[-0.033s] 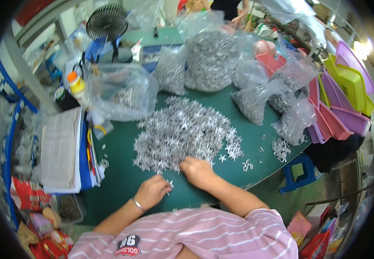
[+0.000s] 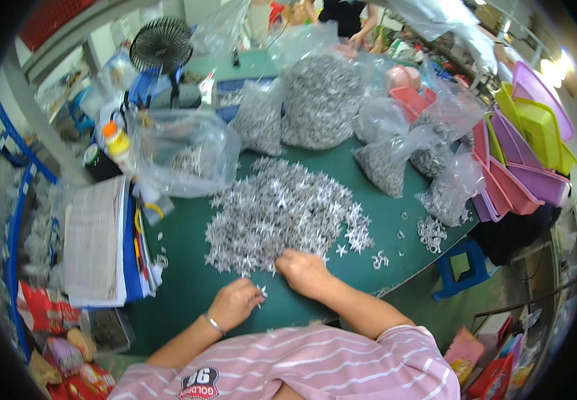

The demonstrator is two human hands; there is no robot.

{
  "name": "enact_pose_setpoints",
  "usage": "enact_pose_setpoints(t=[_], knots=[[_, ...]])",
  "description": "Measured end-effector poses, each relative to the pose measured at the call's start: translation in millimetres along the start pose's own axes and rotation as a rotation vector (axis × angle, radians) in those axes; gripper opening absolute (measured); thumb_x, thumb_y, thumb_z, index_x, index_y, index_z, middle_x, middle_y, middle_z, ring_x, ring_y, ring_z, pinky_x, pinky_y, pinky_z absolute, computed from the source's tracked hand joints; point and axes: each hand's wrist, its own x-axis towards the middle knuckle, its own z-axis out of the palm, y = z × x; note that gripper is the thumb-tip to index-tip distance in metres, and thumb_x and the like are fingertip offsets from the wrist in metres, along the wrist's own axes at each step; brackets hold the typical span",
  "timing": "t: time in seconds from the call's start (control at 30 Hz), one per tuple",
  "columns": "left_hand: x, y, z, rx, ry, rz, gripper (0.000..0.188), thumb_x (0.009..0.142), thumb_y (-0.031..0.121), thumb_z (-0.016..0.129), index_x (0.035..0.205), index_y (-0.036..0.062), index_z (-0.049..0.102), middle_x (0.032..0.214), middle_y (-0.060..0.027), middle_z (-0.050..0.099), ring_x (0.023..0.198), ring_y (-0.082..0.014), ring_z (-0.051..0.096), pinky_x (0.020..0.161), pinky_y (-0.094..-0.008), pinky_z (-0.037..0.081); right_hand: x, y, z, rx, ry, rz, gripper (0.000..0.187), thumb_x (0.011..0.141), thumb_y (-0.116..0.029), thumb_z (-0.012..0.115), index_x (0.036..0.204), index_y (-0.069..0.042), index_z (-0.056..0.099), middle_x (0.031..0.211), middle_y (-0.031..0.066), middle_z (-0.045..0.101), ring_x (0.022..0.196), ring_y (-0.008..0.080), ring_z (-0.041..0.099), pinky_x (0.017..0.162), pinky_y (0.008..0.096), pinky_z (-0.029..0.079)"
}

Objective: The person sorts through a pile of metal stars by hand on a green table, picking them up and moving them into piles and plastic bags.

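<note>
A wide heap of small silver star-shaped pieces (image 2: 282, 217) is spread over the green table (image 2: 182, 267) in front of me. My left hand (image 2: 234, 302), with a metal bangle at its wrist, is closed just short of the heap's near edge. A single silver star (image 2: 262, 291) pokes out from its fingertips. My right hand (image 2: 303, 273) rests against the near edge of the heap, its fingers curled together. Whatever those fingers pinch is hidden under the knuckles.
Clear bags of silver pieces (image 2: 322, 100) stand behind the heap, beside an open plastic bag (image 2: 185, 153). Papers (image 2: 92, 243) lie at the left. Stacked coloured trays (image 2: 512, 177) and a blue stool (image 2: 465, 270) are at the right. A fan (image 2: 161, 47) and another person (image 2: 342, 17) are farther back.
The whole view has shifted slightly, so the table things appear a little lower. Both hands keep nearly the same pose, and the star remains at the left fingertips.
</note>
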Motion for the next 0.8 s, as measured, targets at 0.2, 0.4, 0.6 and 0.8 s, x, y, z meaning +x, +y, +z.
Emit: enact_pose_setpoints(t=[0.2, 0.4, 0.6, 0.8], knots=[[1.3, 3.9, -2.9, 0.107, -0.046, 0.083, 0.012, 0.077, 0.012, 0.070, 0.077, 0.0055, 0.060, 0.076, -0.0090, 0.055, 0.067, -0.0285, 0.059, 0.059, -0.0380, 0.050, -5.7, 20.1, -1.9, 0.985, -0.029, 0.262, 0.011, 0.088, -0.016, 0.062, 0.085, -0.006, 0.066, 0.082, 0.0075, 0.063, 0.065, 0.0222, 0.060, 0.053, 0.0322, 0.046], [9.9, 3.4, -3.4, -0.224, 0.024, -0.077, 0.009, 0.082, 0.009, 0.068, 0.079, 0.0034, 0.061, 0.074, -0.0060, 0.059, 0.064, -0.0195, 0.059, 0.055, -0.0293, 0.047, -21.8, 26.9, -25.8, 2.283, 0.022, 0.483, 0.013, 0.096, -0.016, 0.053, 0.102, -0.006, 0.057, 0.087, 0.0069, 0.060, 0.057, 0.0118, 0.049, 0.040, 0.0191, 0.031], [10.1, 4.4, -1.8, -1.738, -0.042, -0.767, 0.013, 0.092, 0.015, 0.057, 0.088, 0.0019, 0.058, 0.085, -0.0077, 0.061, 0.077, -0.0195, 0.058, 0.064, -0.0307, 0.046, -7.6, 7.4, -12.9, 2.172, 0.084, 0.595, 0.017, 0.097, -0.022, 0.053, 0.095, -0.006, 0.055, 0.069, 0.0018, 0.048, 0.053, 0.0090, 0.044, 0.038, 0.0193, 0.027], [33.6, 18.3, 1.2, -1.871, 0.067, -0.998, 0.024, 0.091, 0.018, 0.047, 0.111, 0.0052, 0.054, 0.117, -0.0136, 0.056, 0.105, -0.0251, 0.056, 0.091, -0.0436, 0.048, 28.2, -47.0, 4.4, 1.441, 0.436, 0.234, 0.018, 0.095, -0.022, 0.057, 0.095, -0.004, 0.058, 0.079, 0.0050, 0.055, 0.065, 0.0127, 0.053, 0.058, 0.0279, 0.045]])
